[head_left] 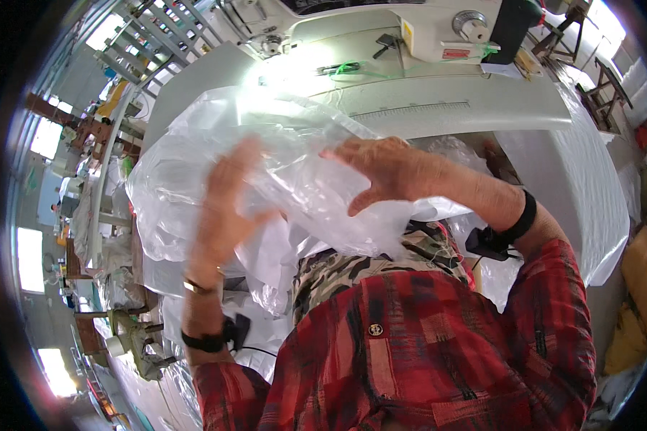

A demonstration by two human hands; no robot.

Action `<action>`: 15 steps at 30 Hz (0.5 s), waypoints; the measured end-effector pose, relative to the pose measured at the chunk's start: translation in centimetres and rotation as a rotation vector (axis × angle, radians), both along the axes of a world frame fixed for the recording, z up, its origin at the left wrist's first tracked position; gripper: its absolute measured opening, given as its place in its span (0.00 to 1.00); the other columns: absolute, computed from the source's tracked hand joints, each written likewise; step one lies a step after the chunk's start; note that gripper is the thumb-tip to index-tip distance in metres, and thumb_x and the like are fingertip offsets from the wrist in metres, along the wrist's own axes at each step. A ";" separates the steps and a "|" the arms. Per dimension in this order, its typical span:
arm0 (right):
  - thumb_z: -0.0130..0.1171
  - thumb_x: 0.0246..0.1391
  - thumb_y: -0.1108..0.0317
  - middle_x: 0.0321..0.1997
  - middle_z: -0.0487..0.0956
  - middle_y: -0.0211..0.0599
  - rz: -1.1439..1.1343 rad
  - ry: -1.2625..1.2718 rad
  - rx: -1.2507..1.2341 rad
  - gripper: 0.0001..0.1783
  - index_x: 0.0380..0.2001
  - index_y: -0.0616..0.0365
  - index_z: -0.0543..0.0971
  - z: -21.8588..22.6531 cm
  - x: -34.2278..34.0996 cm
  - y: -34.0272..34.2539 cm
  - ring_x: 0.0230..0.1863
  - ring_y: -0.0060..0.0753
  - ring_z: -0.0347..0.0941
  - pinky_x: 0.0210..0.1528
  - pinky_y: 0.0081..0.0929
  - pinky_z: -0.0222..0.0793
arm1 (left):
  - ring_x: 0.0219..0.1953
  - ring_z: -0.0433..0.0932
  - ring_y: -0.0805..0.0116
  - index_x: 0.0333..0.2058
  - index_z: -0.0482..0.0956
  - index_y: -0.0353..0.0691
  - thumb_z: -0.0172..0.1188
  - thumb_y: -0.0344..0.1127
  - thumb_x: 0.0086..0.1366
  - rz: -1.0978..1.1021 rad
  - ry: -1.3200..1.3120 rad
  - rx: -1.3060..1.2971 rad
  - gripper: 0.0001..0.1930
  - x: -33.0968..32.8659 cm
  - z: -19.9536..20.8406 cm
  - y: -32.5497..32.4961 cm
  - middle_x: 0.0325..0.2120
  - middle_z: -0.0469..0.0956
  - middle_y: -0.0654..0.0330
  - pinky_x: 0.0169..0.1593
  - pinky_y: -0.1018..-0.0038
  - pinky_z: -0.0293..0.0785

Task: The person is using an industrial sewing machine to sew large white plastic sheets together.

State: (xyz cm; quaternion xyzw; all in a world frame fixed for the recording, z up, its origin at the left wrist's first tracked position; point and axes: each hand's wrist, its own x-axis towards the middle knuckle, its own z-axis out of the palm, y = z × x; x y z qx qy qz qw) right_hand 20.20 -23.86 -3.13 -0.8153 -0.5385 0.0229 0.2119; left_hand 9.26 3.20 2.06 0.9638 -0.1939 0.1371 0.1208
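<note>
A big heap of thin, see-through plastic sheeting (pixel 172 179) spreads over the sewing table and down to my lap. My left hand (pixel 226 197), smeared by motion, is over the left part of the heap with its thumb held away from the fingers. Over the right part is my right hand (pixel 392 172), its fingers stretched out to the left and its thumb apart. Neither hand is closed on the plastic; whether they touch it I cannot tell. White sheet material (pixel 266 248) shows below the plastic.
A white sewing machine (pixel 438 32) with a handwheel stands at the back, its lamp lit. A ruler scale (pixel 410 109) marks the table's front edge. Green thread (pixel 349 68) and a dark tool lie near the needle area. More plastic (pixel 582 187) hangs at the right.
</note>
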 end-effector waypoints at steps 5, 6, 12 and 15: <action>0.59 0.51 0.65 0.19 0.76 0.36 -0.053 0.394 0.042 0.10 0.24 0.62 0.75 -2.1 1.7 -2.0 0.23 0.33 0.73 0.30 0.32 0.67 | 0.64 0.57 0.58 0.59 0.65 0.45 0.62 0.31 0.50 -0.023 0.017 0.275 0.34 0.2 -5.7 -7.5 0.59 0.62 0.57 0.66 0.45 0.42; 0.57 0.52 0.67 0.17 0.74 0.33 -0.017 0.560 0.126 0.10 0.22 0.62 0.75 -2.0 2.7 -2.2 0.20 0.25 0.70 0.27 0.27 0.66 | 0.61 0.63 0.59 0.56 0.69 0.44 0.59 0.27 0.50 0.018 0.013 0.296 0.31 0.9 -6.4 -7.5 0.54 0.68 0.56 0.66 0.47 0.43; 0.56 0.58 0.62 0.22 0.74 0.21 -0.197 0.873 0.510 0.12 0.27 0.60 0.79 0.5 6.0 -1.9 0.26 0.14 0.66 0.30 0.18 0.64 | 0.25 0.76 0.62 0.39 0.78 0.32 0.48 0.18 0.43 0.014 -0.162 -0.176 0.21 2.6 -6.2 -4.9 0.31 0.80 0.54 0.39 0.68 0.75; 0.54 0.60 0.54 0.30 0.74 0.23 -0.245 0.979 0.722 0.17 0.40 0.58 0.78 1.5 5.4 -2.2 0.29 0.14 0.66 0.37 0.18 0.66 | 0.21 0.72 0.76 0.38 0.78 0.30 0.48 0.18 0.48 0.223 0.036 -0.593 0.17 1.8 -4.6 -3.2 0.29 0.81 0.56 0.26 0.78 0.68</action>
